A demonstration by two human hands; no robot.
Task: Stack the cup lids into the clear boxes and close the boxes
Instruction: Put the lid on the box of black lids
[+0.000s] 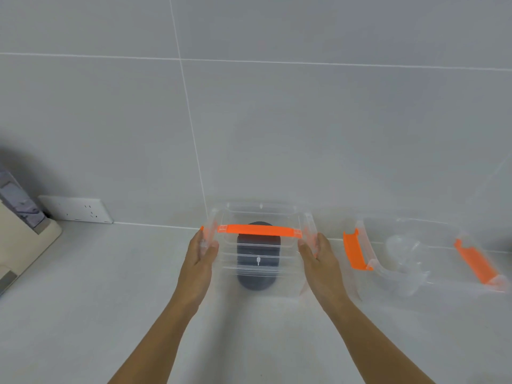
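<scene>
Both forearms reach fwd from bottom of frame, roughly parallel. Left hand (203, 249) and right hand (315, 252) sit palms inward on the two short ends of a clear box (260, 273) on the counter (83, 286), near the tiled wall (249, 120). Fingers pressed flat on its side latches, thumbs on near edge; grip reads as clamping, not clenched. Orange handle (259, 230) lies across the box lid. Dark stack of cup lids (256, 281) inside. Second clear box (415, 259) to the right, orange latches splayed; contents prob. clear lids, too blurry to confirm.
</scene>
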